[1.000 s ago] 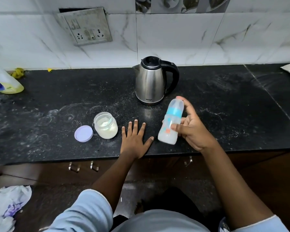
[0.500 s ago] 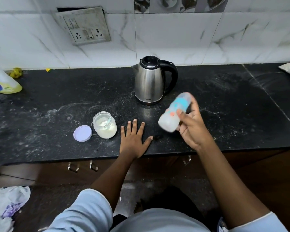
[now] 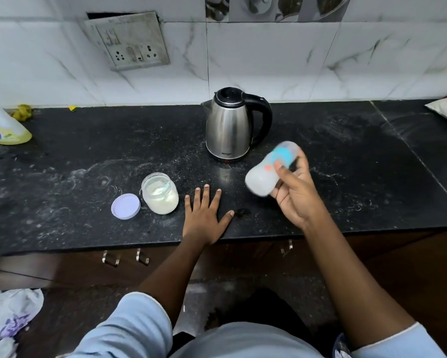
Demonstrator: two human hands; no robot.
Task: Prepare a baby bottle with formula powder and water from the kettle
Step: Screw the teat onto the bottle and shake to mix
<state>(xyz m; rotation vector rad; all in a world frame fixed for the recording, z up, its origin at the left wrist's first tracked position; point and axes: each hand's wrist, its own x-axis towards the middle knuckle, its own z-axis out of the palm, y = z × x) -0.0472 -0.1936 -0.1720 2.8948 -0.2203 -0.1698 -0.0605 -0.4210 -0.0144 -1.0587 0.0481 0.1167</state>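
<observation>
So the bottle [image 3: 270, 168] is blurry, tilted, up off the counter [image 3: 88, 156] just near-right of the kettle [image 3: 230, 125], with the right hand [image 3: 293, 192] wrapped around it. Left hand [image 3: 204, 215] lies flat, fingers spread, beside the open powder jar [image 3: 160, 193] and its lid [image 3: 125, 206].

Kettle [image 3: 229, 130] brushed glossy steel, black plastic handle; counter [image 3: 88, 156] speckled black stone.
</observation>
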